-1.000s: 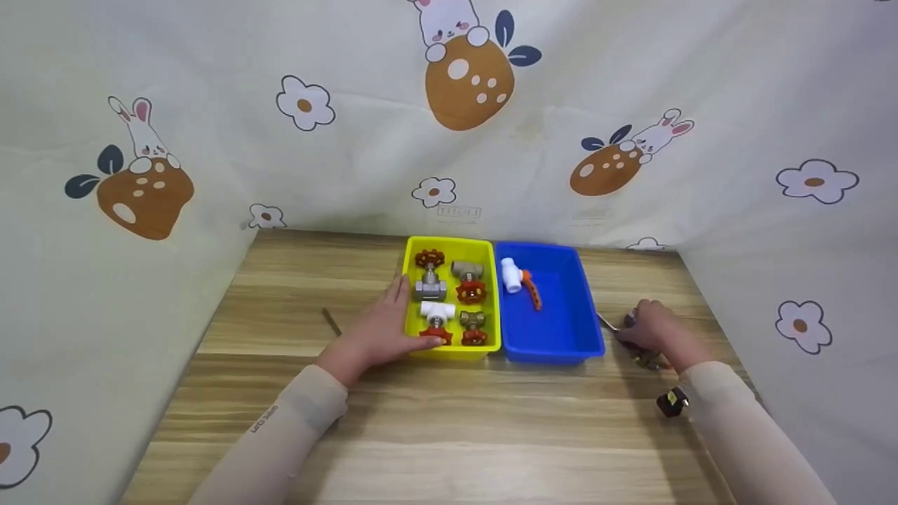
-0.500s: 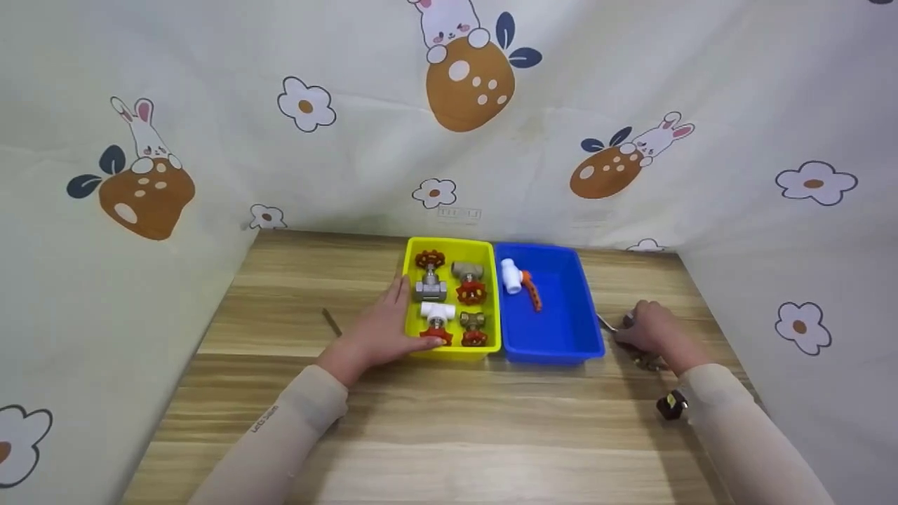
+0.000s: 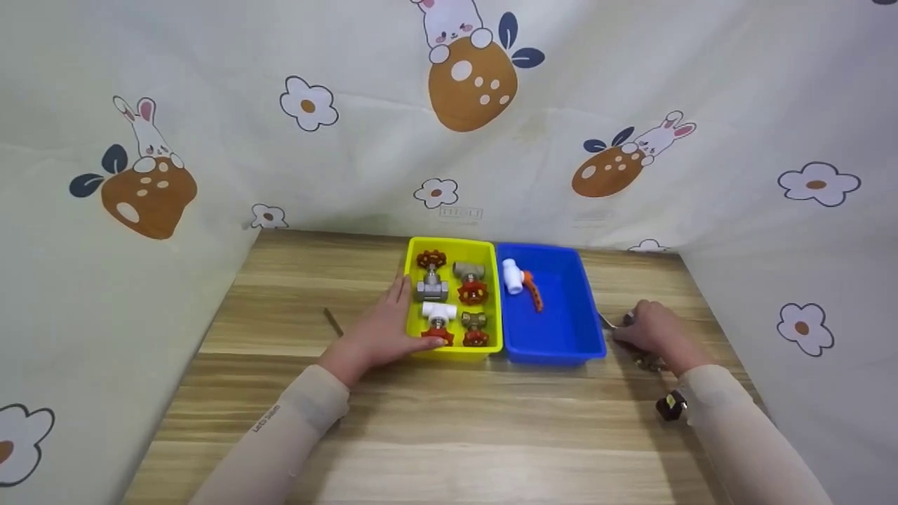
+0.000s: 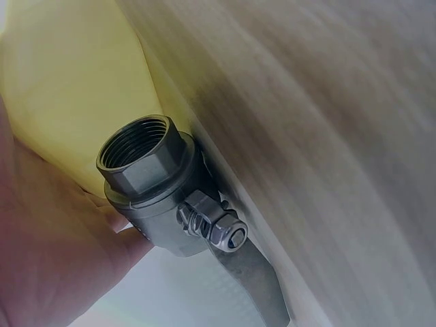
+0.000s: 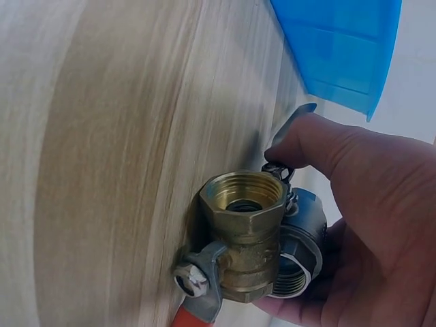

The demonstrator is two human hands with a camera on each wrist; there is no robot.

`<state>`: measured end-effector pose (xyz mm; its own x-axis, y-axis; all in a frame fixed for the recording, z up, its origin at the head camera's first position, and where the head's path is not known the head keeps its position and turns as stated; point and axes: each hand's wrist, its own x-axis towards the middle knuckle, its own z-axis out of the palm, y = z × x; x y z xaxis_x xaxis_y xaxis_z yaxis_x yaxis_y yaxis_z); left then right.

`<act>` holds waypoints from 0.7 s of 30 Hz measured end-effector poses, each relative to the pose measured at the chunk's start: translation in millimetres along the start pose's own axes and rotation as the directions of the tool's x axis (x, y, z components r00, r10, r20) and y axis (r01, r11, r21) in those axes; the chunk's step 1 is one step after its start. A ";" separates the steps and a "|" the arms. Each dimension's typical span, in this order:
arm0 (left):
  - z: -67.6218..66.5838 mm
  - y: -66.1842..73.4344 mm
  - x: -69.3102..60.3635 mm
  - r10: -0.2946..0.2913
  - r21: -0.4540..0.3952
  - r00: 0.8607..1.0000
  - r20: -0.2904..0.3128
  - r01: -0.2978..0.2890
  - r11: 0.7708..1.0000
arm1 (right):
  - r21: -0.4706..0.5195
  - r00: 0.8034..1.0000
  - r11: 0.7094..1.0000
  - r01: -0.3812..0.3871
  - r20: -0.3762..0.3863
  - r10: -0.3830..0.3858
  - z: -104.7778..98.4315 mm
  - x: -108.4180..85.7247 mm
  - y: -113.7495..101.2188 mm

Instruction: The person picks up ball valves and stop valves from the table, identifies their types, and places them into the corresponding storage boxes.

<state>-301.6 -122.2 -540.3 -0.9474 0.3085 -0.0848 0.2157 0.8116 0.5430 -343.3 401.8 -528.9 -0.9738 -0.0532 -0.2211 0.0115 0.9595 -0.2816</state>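
My left hand (image 3: 382, 326) rests on the yellow bin (image 3: 454, 354), its fingers along the left side and its thumb over the front edge. Beside that hand a steel ball valve (image 4: 160, 184) lies on the table; in the head view only its lever (image 3: 332, 320) shows. My right hand (image 3: 652, 326), right of the blue bin (image 3: 554, 354), grips a steel ball valve (image 5: 303, 225), thumb by its lever (image 5: 289, 126). A brass ball valve (image 5: 242, 231) with an orange-red handle lies against it, partly hidden by the hand in the head view.
Several red-wheeled valves lie in the yellow bin, among them a white one (image 3: 439, 312) and a grey one (image 3: 432, 289). A white valve (image 3: 513, 277) with an orange handle lies in the blue bin. A small black object (image 3: 671, 405) sits by the right sleeve.
Hardly anything differs. My right hand has shifted slightly over the valves, and the orange-red handle beneath it no longer shows in the head view. The left hand stays on the yellow bin.
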 end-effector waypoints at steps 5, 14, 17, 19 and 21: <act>-1.4 0.4 -0.7 0.007 -0.006 1.000 0.005 -0.007 1.000 | 0.028 1.000 0.999 -0.026 0.001 0.026 -3.0 -1.2 -2.1; -3.1 1.5 -1.8 0.010 -0.009 1.000 0.015 -0.010 1.000 | 0.112 0.996 0.990 -0.090 0.009 0.089 -9.0 -2.5 -2.2; -3.4 1.8 -2.0 0.004 -0.003 1.000 0.017 -0.004 1.000 | 0.117 0.996 0.989 -0.088 -0.003 0.089 -9.9 -3.4 -1.2; -3.2 1.7 -1.9 0.003 0.003 1.000 0.016 -0.003 1.000 | 0.113 0.996 0.990 -0.084 -0.014 0.086 -11.2 -4.2 -1.2; -2.7 1.3 -1.7 0.002 0.006 1.000 0.014 -0.002 1.000 | 0.121 0.996 0.988 -0.093 -0.006 0.094 -13.1 -5.2 -2.1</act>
<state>-300.3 -123.0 -537.2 -0.9437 0.3167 -0.0958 0.2185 0.8139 0.5384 -341.3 403.8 -515.0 -0.9697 0.0390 -0.2412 0.1291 0.9198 -0.3706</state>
